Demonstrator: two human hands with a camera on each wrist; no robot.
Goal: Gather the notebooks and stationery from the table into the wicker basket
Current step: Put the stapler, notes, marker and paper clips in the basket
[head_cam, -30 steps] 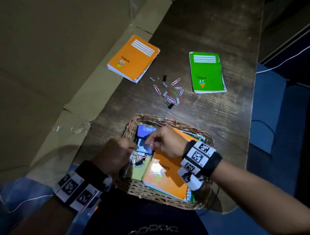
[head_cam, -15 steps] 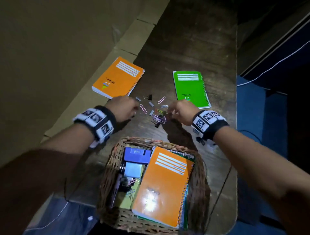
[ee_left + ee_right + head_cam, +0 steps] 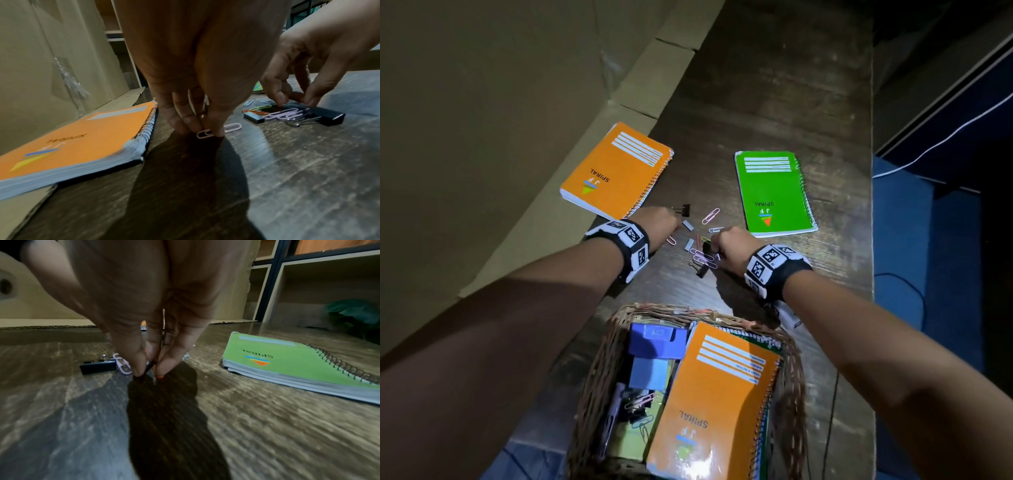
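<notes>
Dark wood runs away from us as a long narrow table (image 3: pixel 774 85), its right edge dropping to blue flooring and its left edge met by flattened cardboard (image 3: pixel 482 120) leaning along that side. We see bare planks beyond the two notebooks and a free strip between the clip scatter and the basket.

Nearest us, the wicker basket (image 3: pixel 599 370) sits at the table's near end, already holding an orange spiral notebook (image 3: pixel 719 394), blue pads and some clips. Farther out, a second orange notebook (image 3: pixel 616 171) lies flat with its left part over the cardboard, and a green spiral notebook (image 3: pixel 774 192) lies flat toward the right edge. Between them we find the loose stationery: a black binder clip (image 3: pixel 684 209), grey clips and coloured paper clips.

Both our arms reach out past the basket, wrists banded with marker tags, palms down. Our left hand (image 3: pixel 657 224) sits just beside the orange notebook's spiral, its fingertips (image 3: pixel 213 129) pinching a pink paper clip (image 3: pixel 204 134) against the wood. Our right hand (image 3: pixel 732 248) is near the green notebook, thumb and fingers (image 3: pixel 164 368) drawn together on a small dark clip (image 3: pixel 150 367) at the table surface, beside another black binder clip (image 3: pixel 98 368).
</notes>
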